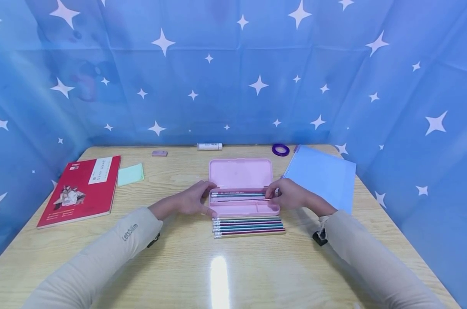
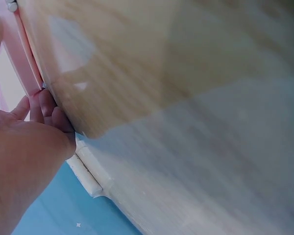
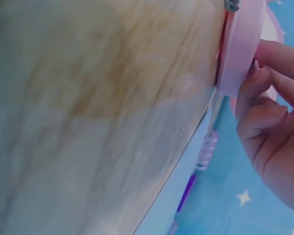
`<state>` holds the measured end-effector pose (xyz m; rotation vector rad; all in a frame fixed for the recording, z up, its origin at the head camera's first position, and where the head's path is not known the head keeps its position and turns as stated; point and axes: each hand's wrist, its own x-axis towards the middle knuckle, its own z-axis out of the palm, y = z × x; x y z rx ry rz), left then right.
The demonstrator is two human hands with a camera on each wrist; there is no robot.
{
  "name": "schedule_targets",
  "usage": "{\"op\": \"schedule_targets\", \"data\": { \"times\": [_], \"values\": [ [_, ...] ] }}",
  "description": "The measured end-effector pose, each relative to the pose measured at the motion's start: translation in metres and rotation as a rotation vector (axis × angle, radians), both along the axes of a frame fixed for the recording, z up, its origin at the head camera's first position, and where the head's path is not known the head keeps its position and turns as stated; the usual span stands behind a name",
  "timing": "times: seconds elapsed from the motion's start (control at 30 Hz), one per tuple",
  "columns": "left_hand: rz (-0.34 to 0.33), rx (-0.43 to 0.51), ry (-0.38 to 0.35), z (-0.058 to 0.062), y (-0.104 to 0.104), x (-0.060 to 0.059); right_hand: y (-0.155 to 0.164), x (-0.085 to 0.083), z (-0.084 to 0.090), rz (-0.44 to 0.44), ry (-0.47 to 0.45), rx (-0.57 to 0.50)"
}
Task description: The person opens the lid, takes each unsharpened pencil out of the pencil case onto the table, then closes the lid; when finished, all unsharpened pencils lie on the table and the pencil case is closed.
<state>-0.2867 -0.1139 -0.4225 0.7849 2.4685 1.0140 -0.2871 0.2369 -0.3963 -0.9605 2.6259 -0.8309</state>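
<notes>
The open pink pencil case [image 1: 241,201] is steadied at mid-surface [image 1: 179,266] by both hands: left hand [image 1: 192,201] fingers curled on its left end, right hand [image 1: 289,195] fingers pinching the pencils inside [image 1: 237,195]. A few pencils are loaded; a row of pencils [image 1: 248,226] remains outside, just before the case.

Readable text — one word only

The left sleeve [image 1: 102,251], near the wrist, carries small dark lettering that seems to read "Letssim"; the red book [image 1: 80,190] at far left bears a white label with print too small to read — as does the white tube [image 1: 209,146] at the far edge.
</notes>
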Motion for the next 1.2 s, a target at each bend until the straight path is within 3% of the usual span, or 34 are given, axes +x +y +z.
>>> {"op": "schedule_targets", "data": {
  "times": [0.3,0.6,0.83,1.2],
  "values": [
    [0.002,-0.007,-0.005,0.000,0.000,0.000,0.006,0.002,0.000,-0.005,0.066,-0.048],
    [0.002,0.005,-0.003,-0.002,-0.001,0.001,0.012,0.015,0.007,-0.065,0.054,-0.058],
    [-0.006,0.009,-0.003,-0.002,-0.001,0.000,0.019,0.030,0.008,-0.047,-0.029,-0.113],
    [-0.013,-0.002,0.007,-0.002,-0.002,-0.002,0.025,0.061,0.012,0.028,-0.086,-0.103]
  ]
}}
